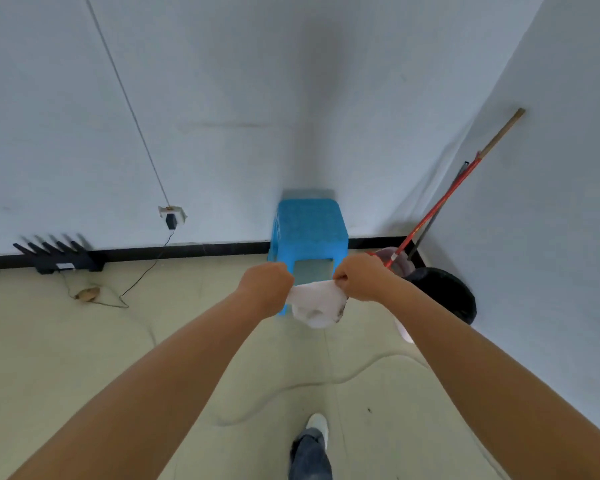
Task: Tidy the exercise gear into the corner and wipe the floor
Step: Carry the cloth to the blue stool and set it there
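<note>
Cloth (317,303), white and smudged dark along its right edge, being stretched in the air between both fists, near the blue stool (309,233) at the far wall. Left hand (267,285) curling tightly round the cloth's left end; right hand (361,277) pinching the right end, fingers folded under. Middle of the cloth sagging below the knuckles, well above the pale floor (84,358). No exercise gear appearing anywhere in view.

Judging the step as wringing or spreading the cloth ahead of wiping. Risking, from here:

- Dripping or smearing: dirt on the cloth's right edge possibly transferring back onto the floor if wiped without refolding.
- Slipping: the right-hand pinch looking shallower than the left-hand grip, so a hard twist possibly freeing that end.
- Snagging: thin black cable (146,271) trailing across the floor at far left, from the wall plug (171,221) toward the router (59,258); wiping there possibly tugging it loose.
- Toppling: red-handled broom (440,202) leaning in the far right corner over the black bin (447,292); crowding that corner possibly knocking it down.
- Treading: shoe (317,426) planted near, on floor likely to be wet soon.
</note>
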### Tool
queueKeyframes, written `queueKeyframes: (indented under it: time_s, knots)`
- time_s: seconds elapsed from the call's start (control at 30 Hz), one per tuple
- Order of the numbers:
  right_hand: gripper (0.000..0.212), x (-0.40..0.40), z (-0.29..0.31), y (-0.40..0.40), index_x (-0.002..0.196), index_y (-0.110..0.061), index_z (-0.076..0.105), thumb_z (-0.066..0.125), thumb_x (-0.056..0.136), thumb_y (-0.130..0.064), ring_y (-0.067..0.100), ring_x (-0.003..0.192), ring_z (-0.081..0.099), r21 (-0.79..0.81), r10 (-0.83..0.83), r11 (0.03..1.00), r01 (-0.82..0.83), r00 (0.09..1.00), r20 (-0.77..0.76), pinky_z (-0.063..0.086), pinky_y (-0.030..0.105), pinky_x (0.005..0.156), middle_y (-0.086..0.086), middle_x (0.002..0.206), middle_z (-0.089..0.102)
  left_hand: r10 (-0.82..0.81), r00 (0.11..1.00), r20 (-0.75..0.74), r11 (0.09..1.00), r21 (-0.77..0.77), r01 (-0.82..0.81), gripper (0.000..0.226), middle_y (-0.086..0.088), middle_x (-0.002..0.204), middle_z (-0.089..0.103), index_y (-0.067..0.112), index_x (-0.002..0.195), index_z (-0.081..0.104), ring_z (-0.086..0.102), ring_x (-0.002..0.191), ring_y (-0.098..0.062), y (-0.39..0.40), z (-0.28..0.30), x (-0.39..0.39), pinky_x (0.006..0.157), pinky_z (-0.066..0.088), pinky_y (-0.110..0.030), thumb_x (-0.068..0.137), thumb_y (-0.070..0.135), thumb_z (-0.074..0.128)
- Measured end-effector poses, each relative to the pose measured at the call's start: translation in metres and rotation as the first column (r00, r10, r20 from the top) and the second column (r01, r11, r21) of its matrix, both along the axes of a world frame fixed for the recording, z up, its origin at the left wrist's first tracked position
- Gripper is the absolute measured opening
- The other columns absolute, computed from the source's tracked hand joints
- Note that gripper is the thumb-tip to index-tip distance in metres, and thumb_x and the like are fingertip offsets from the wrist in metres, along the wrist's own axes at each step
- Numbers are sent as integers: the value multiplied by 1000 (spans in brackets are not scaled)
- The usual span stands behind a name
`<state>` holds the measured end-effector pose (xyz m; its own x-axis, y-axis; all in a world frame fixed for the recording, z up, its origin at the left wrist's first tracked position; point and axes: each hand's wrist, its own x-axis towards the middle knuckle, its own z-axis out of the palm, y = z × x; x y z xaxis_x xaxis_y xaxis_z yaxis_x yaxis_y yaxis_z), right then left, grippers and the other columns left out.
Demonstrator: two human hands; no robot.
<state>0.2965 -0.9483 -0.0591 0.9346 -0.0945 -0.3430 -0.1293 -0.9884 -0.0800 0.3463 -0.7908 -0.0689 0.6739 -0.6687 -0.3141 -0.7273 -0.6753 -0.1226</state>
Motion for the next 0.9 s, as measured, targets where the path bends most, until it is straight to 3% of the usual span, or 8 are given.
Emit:
queueKeyframes:
  time_s: [0.07,0.17,0.23,0.53,0.67,0.73,0.8,0.9]
  knots:
    - [29,55,-7,-33,100,-17,68,41,92,-10,19,88,47,-2,19,1000,-19,999,-28,33,30,77,-4,75,54,29,999,-36,1000,6,-29,29,-8,119,55,7,121,57,58,108,-25,-31,-7,48,90,49,-31,93,8,48]
    - [31,131,-16,-71,111,-14,67,41,93,-12,23,106,55,3,17,1000,-17,998,-58,39,33,90,3,109,65,67,995,-80,998,6,-66,30,-9,122,54,7,121,57,57,111,-25,-70,-18,118,89,48,-30,94,6,45]
    - [32,179,-28,-92,113,-14,66,40,93,-11,23,113,54,8,34,999,-33,996,-83,39,33,95,3,119,63,84,990,-109,997,11,-83,30,-8,122,54,7,121,57,56,111,-24,-91,-28,161,88,48,-30,93,4,44]
    - [29,386,-107,-169,100,-16,66,39,93,-8,26,101,52,5,117,993,-118,985,-125,36,34,87,9,103,56,158,971,-180,987,36,-154,32,-8,127,52,8,123,57,54,118,-26,-168,-93,365,90,48,-32,94,4,43]
    - [31,465,-150,-191,114,-11,65,41,94,-12,26,110,52,50,128,991,-127,991,-25,37,31,89,9,108,59,216,959,-184,976,68,-207,35,-7,126,51,10,125,55,53,118,-25,-185,-121,444,90,46,-31,93,4,43]
    - [21,491,-174,-197,100,-5,70,54,85,-4,30,101,57,66,136,988,-140,988,68,38,34,85,13,98,64,212,957,-197,976,93,-197,36,-6,125,52,11,125,55,52,118,-24,-195,-140,473,91,46,-30,93,3,42]
    - [13,511,-205,-208,70,-3,72,75,59,3,33,74,64,56,172,982,-181,976,136,46,37,70,13,71,65,205,950,-236,975,140,-176,35,-6,125,53,11,125,55,53,117,-23,-207,-170,493,90,46,-30,93,4,43]
    - [28,520,-269,-232,56,-9,71,84,32,-5,26,60,64,-16,203,979,-203,979,34,46,34,63,5,59,62,196,924,-328,972,192,-138,34,-7,125,53,11,124,55,52,116,-24,-234,-230,501,91,44,-31,93,5,44]
